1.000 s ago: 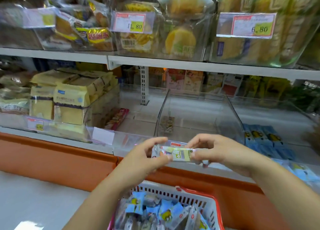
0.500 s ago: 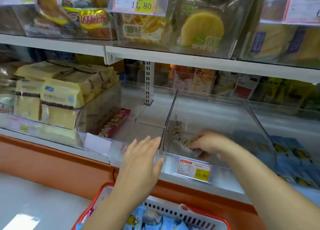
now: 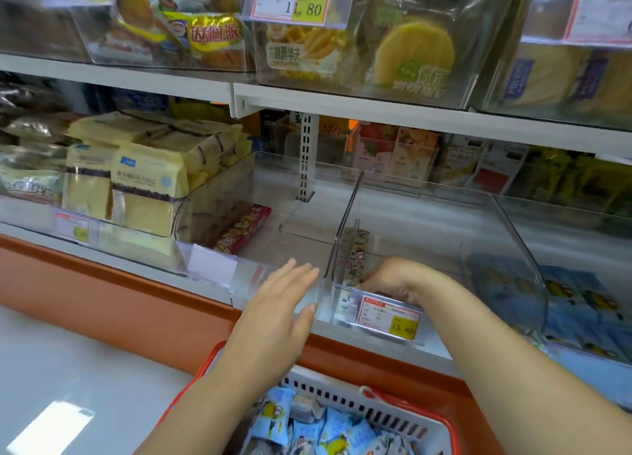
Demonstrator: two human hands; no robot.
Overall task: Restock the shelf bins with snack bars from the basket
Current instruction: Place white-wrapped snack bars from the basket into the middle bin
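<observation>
My right hand [image 3: 393, 278] reaches into the clear middle bin [image 3: 513, 235], down in its front left corner. Its fingers curl around a pale snack bar [image 3: 343, 304] that shows through the bin's front wall; the fingertips are partly hidden behind the price label [image 3: 388, 317]. More patterned bars [image 3: 357, 249] lie along the bin's left wall. My left hand [image 3: 277, 314] hovers open, fingers spread, before the front edge of the neighbouring left bin [image 3: 253, 276], holding nothing. Below, the red-rimmed basket [image 3: 441, 417] holds several blue and white snack packets [image 3: 328, 427].
A red wrapped bar [image 3: 244, 229] lies in the left bin. Yellow cake packs [image 3: 147, 187] fill the bin further left, blue packets [image 3: 581, 304] the bin at right. The upper shelf edge [image 3: 376, 109] overhangs closely. An orange base panel [image 3: 102, 283] runs below.
Both hands held one bar over the basket; the right hand then carried it into the middle bin and lowered it to the front left corner. The left hand let go and opened.
</observation>
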